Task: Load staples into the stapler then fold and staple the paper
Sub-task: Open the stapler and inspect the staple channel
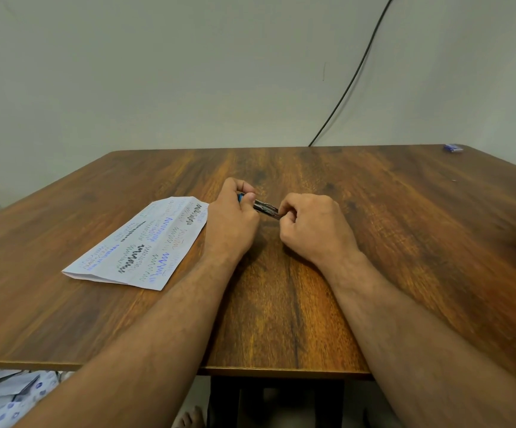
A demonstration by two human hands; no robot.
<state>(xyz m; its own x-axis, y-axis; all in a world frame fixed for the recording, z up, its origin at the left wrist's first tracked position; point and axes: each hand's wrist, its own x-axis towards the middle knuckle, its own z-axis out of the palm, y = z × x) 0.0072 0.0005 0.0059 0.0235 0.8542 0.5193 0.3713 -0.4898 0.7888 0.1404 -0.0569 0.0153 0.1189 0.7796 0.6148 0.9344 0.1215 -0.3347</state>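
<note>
Left hand: closed around stapler. Right hand: pinched at its metal end; staples not discernible, loading apparently under way. Paper: left of hands on surface, creased, stapling judged outstanding.

wooden table against a plain wall, black cable.

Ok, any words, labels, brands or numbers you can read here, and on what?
None can be read.
Folded white paper sheet: only blue and black zigzag scribbles, no words.
Small blue box at the table's far right corner: too small and blurred to read.
Blue-and-metal stapler, held in both hands: no legible marking.
</note>
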